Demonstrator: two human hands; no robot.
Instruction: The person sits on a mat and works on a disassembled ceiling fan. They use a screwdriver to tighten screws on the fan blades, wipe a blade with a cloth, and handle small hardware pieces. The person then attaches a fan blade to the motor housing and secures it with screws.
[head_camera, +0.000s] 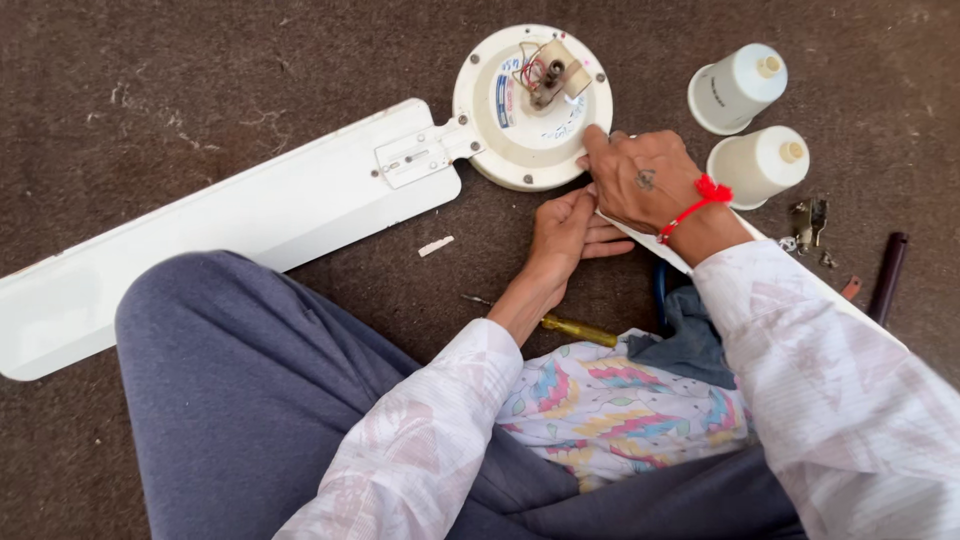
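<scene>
A white ceiling fan motor housing (515, 125) lies on the brown floor with wires and a small terminal block showing on top. One long white blade (250, 225) is attached at its left. My right hand (645, 180), with a red thread at the wrist, rests on the housing's near right rim, index finger pointing onto it. My left hand (565, 235) is just below, fingers curled at the end of a second white blade (650, 240) that runs under my right forearm. What the left fingers grip is hidden.
Two white cup-shaped fan covers (735, 88) (757, 165) stand at the right. Small metal parts (810, 225) and a dark rod (887, 277) lie beside them. A yellow-handled screwdriver (575, 328) lies by a patterned cloth (620, 400). My grey-trousered knee (230, 380) fills the left foreground.
</scene>
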